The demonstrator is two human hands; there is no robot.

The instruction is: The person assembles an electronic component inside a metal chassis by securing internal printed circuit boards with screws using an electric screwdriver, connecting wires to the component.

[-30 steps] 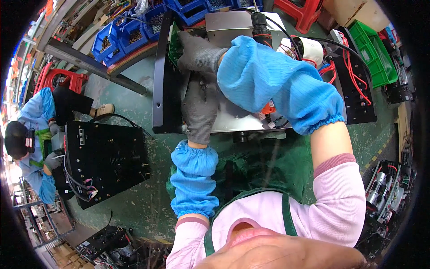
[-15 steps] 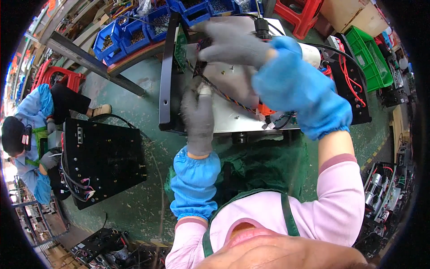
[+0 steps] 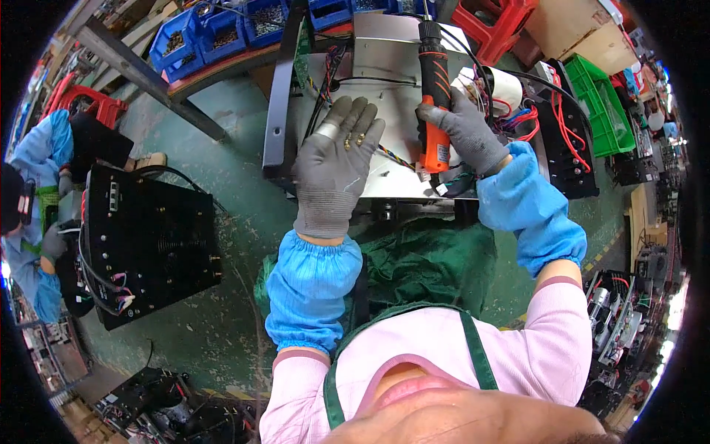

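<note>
My left hand [image 3: 333,159] is palm up with its fingers lightly curled, over the left part of a metal chassis [image 3: 396,122]. Several small brass fasteners [image 3: 350,140] lie on its fingers; their exact kind is too small to tell. In my right hand [image 3: 470,133] is an orange and black electric screwdriver [image 3: 436,144], held upright with thumb and fingers round its grip. The screwdriver's bit points toward the far side. Both hands wear grey gloves. Behind the left hand runs a twisted wire bundle [image 3: 396,157] across the chassis.
Blue bins [image 3: 222,41] of small hardware line the far bench. A dark side panel [image 3: 279,122] rises at the chassis's left edge. White and red wiring [image 3: 526,122] sits to the right, beyond it a green crate [image 3: 603,103]. At left, another person works beside a black panel unit [image 3: 155,244].
My right hand has come back from the far left and now holds the screwdriver. The left hand has turned palm up, showing the brass fasteners. The whole view has shifted slightly.
</note>
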